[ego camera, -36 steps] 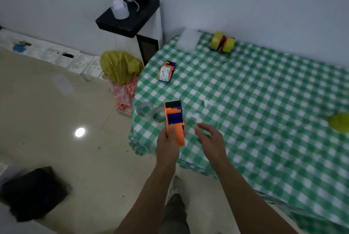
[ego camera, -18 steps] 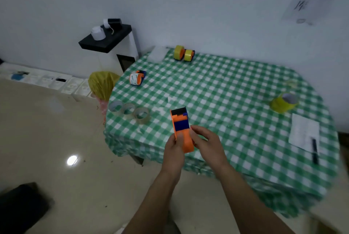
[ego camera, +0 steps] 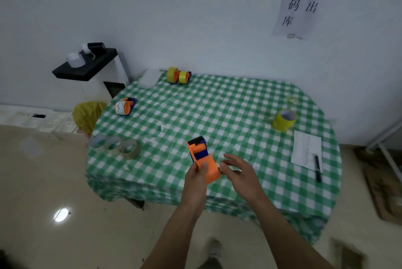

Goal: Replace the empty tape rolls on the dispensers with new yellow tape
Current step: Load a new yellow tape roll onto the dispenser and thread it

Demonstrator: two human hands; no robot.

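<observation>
Your left hand (ego camera: 195, 178) grips the orange-and-blue plastic tape dispenser (ego camera: 203, 160) by its handle above the near edge of the green-checked tablecloth (ego camera: 217, 116) — long axis running away from you, head end toward the wall. Your right hand (ego camera: 241, 173) hovers open just beside it. A yellow tape roll (ego camera: 283, 119) stands far right; clear empty rolls (ego camera: 117, 146) lie left.

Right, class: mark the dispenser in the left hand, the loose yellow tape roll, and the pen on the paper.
dispenser (ego camera: 204, 163), head view: orange body above the thumb.
yellow tape roll (ego camera: 283, 122), head view: outer yellow side.
pen (ego camera: 317, 167), head view: middle of its dark barrel.
</observation>
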